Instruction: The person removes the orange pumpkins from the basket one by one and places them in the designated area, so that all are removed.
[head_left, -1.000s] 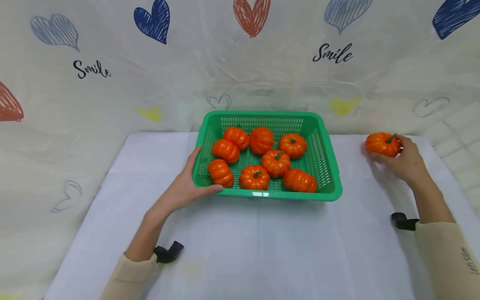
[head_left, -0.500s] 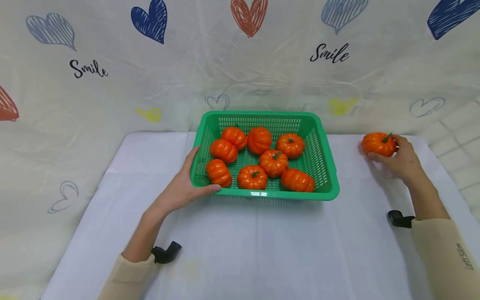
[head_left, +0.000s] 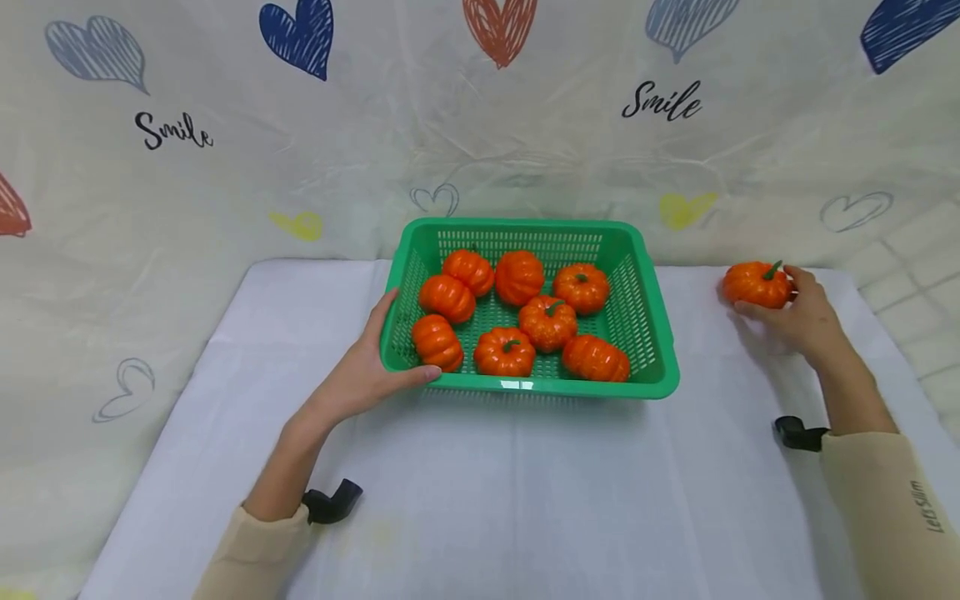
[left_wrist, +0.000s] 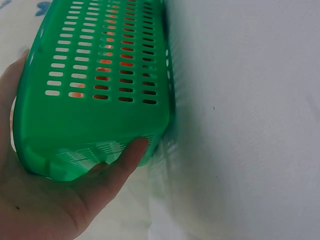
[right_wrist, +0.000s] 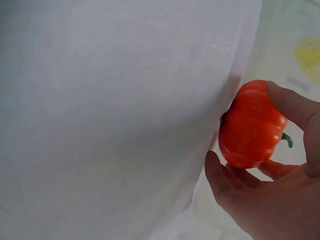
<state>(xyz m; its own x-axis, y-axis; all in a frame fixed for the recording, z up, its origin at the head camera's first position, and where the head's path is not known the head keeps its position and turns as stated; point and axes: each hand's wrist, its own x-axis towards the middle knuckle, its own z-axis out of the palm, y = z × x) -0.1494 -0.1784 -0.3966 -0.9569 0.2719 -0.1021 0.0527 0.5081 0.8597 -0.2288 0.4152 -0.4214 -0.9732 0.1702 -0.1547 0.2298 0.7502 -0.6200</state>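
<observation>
In the head view a green plastic basket (head_left: 555, 388) with slotted walls stands mid-table, and several small glossy orange pumpkins (head_left: 547, 325) lie spread inside it. My left hand (head_left: 363, 375) grips its near left corner, thumb along the front rim and fingers at the left side. The left wrist view shows the hand (left_wrist: 55, 205) wrapped about the basket's corner (left_wrist: 95, 117). Off to the right, another orange pumpkin (head_left: 752, 286) with a green stem sits at the table's far edge. My right hand (head_left: 813, 321) holds it between thumb and fingers, as the right wrist view of the pumpkin (right_wrist: 252, 127) confirms.
A white cloth (head_left: 517, 492) covers the table. Behind it hangs a pale sheet (head_left: 570, 167) printed with hearts and the word "Smile", close to the far edge. Black wrist mounts (head_left: 333, 502) show at both forearms.
The whole head view has shifted slightly. Both hands, the basket and the held pumpkin keep the same places on the table.
</observation>
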